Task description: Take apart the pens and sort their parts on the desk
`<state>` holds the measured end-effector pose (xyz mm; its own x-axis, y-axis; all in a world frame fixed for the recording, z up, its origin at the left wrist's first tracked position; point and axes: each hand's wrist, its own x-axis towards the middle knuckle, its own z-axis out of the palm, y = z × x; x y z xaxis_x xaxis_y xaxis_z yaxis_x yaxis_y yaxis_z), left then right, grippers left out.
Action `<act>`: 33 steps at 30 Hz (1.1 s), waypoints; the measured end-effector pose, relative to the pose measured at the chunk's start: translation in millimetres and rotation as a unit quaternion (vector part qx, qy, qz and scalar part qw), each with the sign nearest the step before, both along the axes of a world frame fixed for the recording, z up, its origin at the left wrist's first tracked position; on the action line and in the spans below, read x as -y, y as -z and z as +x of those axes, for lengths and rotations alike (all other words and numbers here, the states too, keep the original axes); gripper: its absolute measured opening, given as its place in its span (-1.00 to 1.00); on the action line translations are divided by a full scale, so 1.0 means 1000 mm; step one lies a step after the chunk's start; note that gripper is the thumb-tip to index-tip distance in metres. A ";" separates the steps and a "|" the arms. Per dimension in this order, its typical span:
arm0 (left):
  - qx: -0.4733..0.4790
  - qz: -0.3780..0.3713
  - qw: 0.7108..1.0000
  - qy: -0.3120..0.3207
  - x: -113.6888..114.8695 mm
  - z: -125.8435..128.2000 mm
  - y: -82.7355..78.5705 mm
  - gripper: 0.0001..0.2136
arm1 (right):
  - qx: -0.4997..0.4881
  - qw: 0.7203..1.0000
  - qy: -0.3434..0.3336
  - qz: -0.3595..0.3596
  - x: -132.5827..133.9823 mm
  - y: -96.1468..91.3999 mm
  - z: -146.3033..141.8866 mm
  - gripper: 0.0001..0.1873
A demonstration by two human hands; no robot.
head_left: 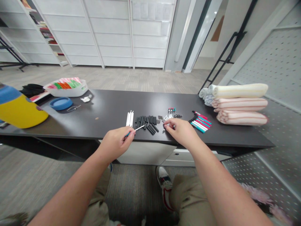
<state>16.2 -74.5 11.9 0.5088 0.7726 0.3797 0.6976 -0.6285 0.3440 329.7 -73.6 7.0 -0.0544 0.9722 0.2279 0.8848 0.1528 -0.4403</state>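
My left hand [117, 141] is closed in a pinch on a thin pen refill [136, 129] with a white tip, held just above the dark table [105, 110]. My right hand [180, 130] rests on the table with its fingertips pinched on small metal parts [168, 118]. Between the hands lie several black pen barrels [147, 121] and a few white tubes [129, 118]. Right of my right hand lies a row of assembled pens [201, 121] in pink, teal and white. A few coloured refill tips [171, 110] lie behind the metal parts.
Rolled striped towels [237, 103] are stacked at the table's right end. At the left are a white tray of coloured items [67, 86], a blue round lid [60, 103], a yellow and blue object [16, 110] and a small white item [86, 99]. White cabinets stand behind.
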 end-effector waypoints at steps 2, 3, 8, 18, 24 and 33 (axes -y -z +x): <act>0.001 -0.001 1.000 0.000 0.000 -0.001 0.000 -0.72 | -0.007 1.000 0.006 0.004 0.000 0.000 0.001 -0.84; 0.002 -0.002 1.000 0.000 0.000 -0.001 -0.001 -0.72 | -0.009 1.000 0.013 0.005 0.000 0.001 0.001 -0.83; 0.005 -0.005 1.000 -0.001 0.000 -0.001 -0.003 -0.73 | -0.010 1.000 0.002 -0.001 0.002 0.000 -0.002 -0.78; -0.003 0.023 1.000 0.009 0.001 -0.002 0.001 -0.75 | -0.102 0.987 -0.006 0.122 0.014 -0.012 -0.008 -0.78; -0.039 0.062 0.995 0.072 0.008 0.007 0.001 -0.78 | -0.114 0.972 -0.186 0.088 0.040 -0.025 -0.042 -0.70; -0.046 0.071 0.991 0.099 0.012 0.012 0.001 -0.79 | -0.146 0.969 -0.194 0.052 0.043 -0.030 -0.046 -0.84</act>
<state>28.5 -86.8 10.8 0.6827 0.5958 0.4230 0.5794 -0.7941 0.1834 283.7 -116.1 36.8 -0.3305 0.8622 0.3839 0.5915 0.5062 -0.6277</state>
